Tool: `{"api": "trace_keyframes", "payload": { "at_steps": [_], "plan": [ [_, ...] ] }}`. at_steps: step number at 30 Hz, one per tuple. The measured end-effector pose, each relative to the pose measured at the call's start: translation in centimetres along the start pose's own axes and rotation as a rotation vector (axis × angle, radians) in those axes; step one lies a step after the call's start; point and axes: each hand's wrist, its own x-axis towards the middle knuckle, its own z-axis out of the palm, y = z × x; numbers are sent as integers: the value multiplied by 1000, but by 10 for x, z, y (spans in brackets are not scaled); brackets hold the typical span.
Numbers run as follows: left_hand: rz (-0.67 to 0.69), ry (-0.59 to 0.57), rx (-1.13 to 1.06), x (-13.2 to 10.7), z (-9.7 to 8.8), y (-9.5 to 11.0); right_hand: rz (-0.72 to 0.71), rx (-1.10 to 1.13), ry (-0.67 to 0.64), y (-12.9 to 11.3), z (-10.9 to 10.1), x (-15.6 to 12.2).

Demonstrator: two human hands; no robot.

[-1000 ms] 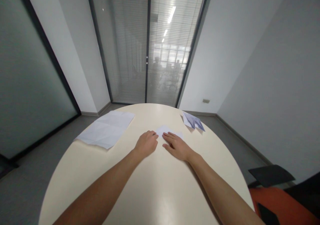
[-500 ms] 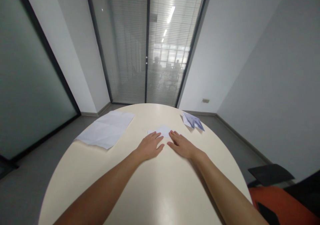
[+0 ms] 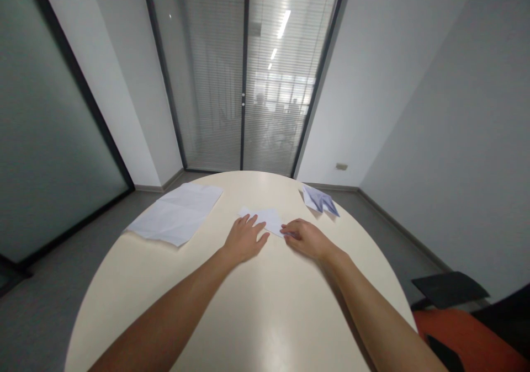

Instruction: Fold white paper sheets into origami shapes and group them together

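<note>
A small folded sheet of white paper (image 3: 271, 218) lies flat near the middle of the round table. My left hand (image 3: 245, 239) rests over its left near part, palm down with the fingers spread. At the paper's right corner, my right hand (image 3: 304, 237) has its thumb and fingers pinched together on the edge. The fingertips of both hands hide parts of the paper.
On the left of the cream table (image 3: 265, 306) lies a large creased sheet of white paper (image 3: 176, 214). A folded paper shape (image 3: 320, 200) with bluish faces sits at the far right. Beyond the right edge stands an orange and black chair (image 3: 464, 333).
The small paper has turned a little and shows more between my hands. My right hand has gone from lying flat to pinching its right corner; my left hand has shifted slightly left.
</note>
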Motion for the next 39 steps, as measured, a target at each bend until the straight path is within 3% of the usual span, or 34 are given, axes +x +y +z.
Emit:
{"api": "trace_keyframes", "payload": {
  "at_steps": [16, 21, 28, 39],
  "plan": [
    [75, -6, -124, 3, -6, 0, -174, 139, -43, -6, 7, 2],
    [125, -28, -125, 5, -10, 1, -210, 130, -2, -6, 10, 2],
    [246, -76, -223, 6, -8, -1, -218, 60, 74, 4, 14, 0],
    [215, -95, -187, 2, -23, 12, -214, 64, 34, 22, 20, -1]
  ]
}}
